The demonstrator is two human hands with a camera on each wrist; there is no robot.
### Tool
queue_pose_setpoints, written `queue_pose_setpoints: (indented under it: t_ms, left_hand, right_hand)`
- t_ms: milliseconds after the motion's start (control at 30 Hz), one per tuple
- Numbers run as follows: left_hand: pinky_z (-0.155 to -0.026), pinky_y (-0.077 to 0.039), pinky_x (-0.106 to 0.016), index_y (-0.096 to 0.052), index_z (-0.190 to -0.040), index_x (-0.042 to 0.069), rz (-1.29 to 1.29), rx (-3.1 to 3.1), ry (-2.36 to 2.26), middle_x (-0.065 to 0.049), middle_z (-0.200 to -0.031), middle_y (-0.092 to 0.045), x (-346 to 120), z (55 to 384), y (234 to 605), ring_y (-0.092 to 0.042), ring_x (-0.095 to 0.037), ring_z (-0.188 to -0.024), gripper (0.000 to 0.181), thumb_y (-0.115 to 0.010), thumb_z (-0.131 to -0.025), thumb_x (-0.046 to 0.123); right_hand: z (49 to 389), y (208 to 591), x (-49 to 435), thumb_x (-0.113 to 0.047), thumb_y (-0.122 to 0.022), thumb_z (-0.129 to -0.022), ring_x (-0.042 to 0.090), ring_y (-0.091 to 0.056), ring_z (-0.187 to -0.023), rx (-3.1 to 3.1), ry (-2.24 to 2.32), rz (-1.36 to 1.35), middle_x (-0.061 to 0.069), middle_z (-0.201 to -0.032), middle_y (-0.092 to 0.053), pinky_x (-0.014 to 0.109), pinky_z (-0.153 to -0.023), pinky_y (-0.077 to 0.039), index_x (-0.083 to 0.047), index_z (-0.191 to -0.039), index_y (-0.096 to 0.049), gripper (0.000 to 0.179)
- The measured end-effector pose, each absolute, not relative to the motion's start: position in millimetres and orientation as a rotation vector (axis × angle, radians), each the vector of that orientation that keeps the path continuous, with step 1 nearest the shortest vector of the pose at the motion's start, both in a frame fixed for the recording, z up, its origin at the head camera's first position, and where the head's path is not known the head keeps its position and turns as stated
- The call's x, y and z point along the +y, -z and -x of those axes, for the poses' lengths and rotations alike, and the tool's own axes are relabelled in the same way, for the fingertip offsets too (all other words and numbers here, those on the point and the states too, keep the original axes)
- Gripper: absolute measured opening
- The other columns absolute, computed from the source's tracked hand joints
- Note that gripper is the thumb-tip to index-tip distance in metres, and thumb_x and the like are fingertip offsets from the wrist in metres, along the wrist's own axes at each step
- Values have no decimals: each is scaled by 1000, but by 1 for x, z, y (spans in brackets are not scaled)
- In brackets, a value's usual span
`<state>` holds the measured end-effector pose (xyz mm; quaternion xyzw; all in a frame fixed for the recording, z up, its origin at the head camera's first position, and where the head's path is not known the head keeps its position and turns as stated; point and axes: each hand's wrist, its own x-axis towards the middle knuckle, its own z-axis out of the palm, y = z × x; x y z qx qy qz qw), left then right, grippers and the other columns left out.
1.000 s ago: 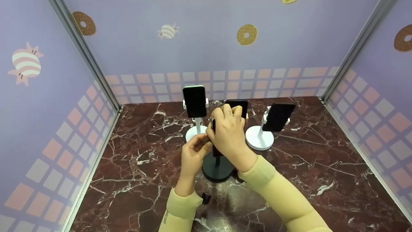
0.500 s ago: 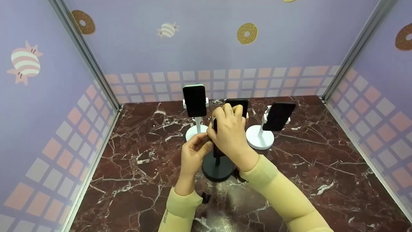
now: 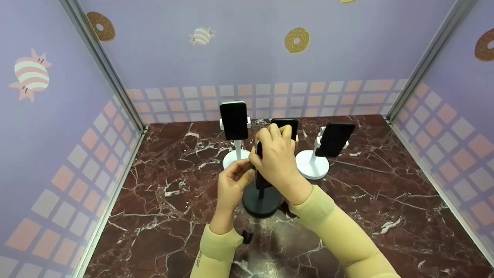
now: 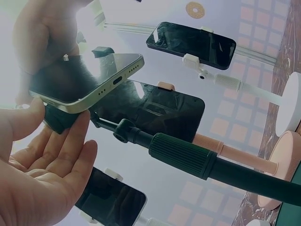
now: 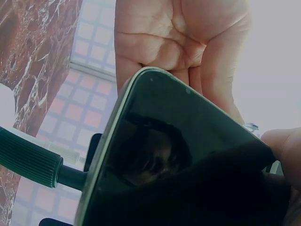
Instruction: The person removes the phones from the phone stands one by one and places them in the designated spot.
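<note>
1. Hardly anything is shifting since the earlier head frame: the left hand and the right hand are keeping to the same spot.

2. Looking through the head view, we are finding the black-screened rectangular smartphone sitting above the black round-based phone stand. Our right hand is curling over its upper part and gripping it; our left fingertips and thumb are closing together at its left edge. Three handsets are already standing in holders: a mint-edged black phone on the left, a plain black phone partly hidden behind the right hand, and a tilted black phone on the right. We are judging those three done.

3. Turning to the left wrist view, we are seeing the left thumb and fingers pinching the dark green plastic clamp under the smartphone's pale frame. Whether it is seating fully, we are not able to tell.

4. From the right wrist view, we are seeing the glossy screen filling the foreground, right-hand fingers touching its edge. With both hands still holding on, we are judging that securing and releasing this fourth phone are remaining.
</note>
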<state>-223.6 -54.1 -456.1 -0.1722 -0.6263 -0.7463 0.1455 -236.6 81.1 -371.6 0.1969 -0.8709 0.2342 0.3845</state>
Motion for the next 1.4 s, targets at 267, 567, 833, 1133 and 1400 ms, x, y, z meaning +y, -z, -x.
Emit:
queue_pose_setpoints:
  t_ms: [267,567,833,1133,1400]
  left_hand:
    - [-73,-57,-18,-63,-115,-20,503,-1791,2143,2,-98,-71,-54,225,458,-66,-4,-82,31,-73,-90,-5]
    - [-73,-58,-18,-64,-116,-19,493,-1816,2122,-27,-103,-69,-53,223,456,-67,-5,-85,28,-70,-90,-10]
    - [-76,-56,-18,-64,-114,-19,501,-1816,2089,-28,-104,-70,-52,223,456,-66,-3,-88,26,-70,-91,-9]
    - [-74,-56,-18,-65,-115,-18,476,-1820,2125,-23,-103,-70,-52,224,457,-66,-6,-85,26,-69,-90,-11]
    - [-73,-55,-18,-64,-114,-19,518,-1810,2110,-28,-104,-69,-53,224,458,-66,-5,-86,26,-70,-90,-11]
  right_hand:
    - [235,371,85,-13,-69,-82,39,-42,-99,-2224,-647,-535,13,-94,-51,42,-62,-37,-7,-96,-53,22]
    - [234,370,88,-14,-69,-82,38,-42,-99,-2209,-685,-565,13,-94,-52,43,-63,-36,-7,-94,-54,21]
    - [233,371,88,-12,-70,-81,36,-42,-97,-2181,-720,-601,12,-91,-51,41,-62,-34,-6,-93,-54,21]
    - [233,371,88,-10,-71,-79,35,-42,-94,-2133,-727,-639,12,-89,-52,40,-61,-35,-6,-91,-55,21]
    - [235,371,88,-6,-71,-77,34,-40,-88,-2075,-748,-697,12,-86,-51,34,-63,-31,-5,-89,-55,20]
